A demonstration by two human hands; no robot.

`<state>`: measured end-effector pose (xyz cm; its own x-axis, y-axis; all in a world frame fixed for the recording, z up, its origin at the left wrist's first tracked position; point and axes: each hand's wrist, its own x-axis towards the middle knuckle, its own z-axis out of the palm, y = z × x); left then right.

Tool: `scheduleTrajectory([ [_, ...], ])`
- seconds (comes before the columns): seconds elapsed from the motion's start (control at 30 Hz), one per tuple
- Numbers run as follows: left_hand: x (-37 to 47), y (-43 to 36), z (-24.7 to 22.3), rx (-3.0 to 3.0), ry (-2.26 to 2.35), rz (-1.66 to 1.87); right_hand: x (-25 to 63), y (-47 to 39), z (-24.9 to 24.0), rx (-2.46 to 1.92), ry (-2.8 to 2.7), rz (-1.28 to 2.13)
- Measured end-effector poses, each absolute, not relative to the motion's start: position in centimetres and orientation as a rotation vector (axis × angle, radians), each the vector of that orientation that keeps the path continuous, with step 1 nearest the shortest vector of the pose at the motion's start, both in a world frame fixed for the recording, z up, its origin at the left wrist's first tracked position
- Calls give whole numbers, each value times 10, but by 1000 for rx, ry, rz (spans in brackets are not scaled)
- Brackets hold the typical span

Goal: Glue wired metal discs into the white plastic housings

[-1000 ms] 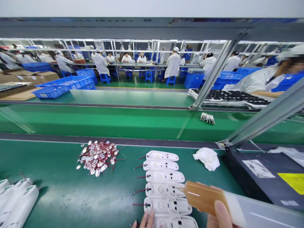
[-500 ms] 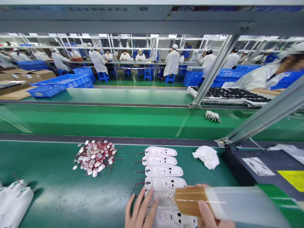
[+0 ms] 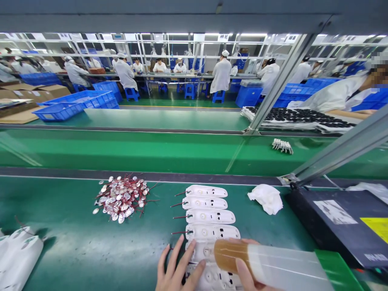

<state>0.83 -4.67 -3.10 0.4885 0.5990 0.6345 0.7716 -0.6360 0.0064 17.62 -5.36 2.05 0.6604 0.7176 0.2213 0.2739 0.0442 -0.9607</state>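
Note:
Several white plastic shells [image 3: 209,216] lie in a column on the green bench, red wires sticking out from the left ends of the far ones. My left hand [image 3: 178,268] rests with spread fingers on the left ends of the nearest shells. In my right hand [image 3: 247,277] is a thick translucent tube [image 3: 281,262] with a brown near end and a green far end. It lies slanted over the right part of the nearest shells and hides some of them. What is under its brown end cannot be seen.
A heap of small metal discs with red wires [image 3: 121,198] lies left of the shells. White housings [image 3: 20,258] stand at the left edge. Crumpled white cloth [image 3: 266,199] and a black box [image 3: 339,222] are at right. Beyond runs a green belt [image 3: 136,151] with small white parts [image 3: 282,145].
My right hand and the tube have shifted a little left and down over the shells. My left hand stays nearly in place, its fingers slightly more spread. The camera view has tilted slightly.

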Motion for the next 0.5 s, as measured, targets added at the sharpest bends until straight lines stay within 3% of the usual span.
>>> scheduleTrajectory([
  [0.5, 13, -47, -29, -2413, -1222, -922, 187, -60, -12, -1619, -905, 353],
])
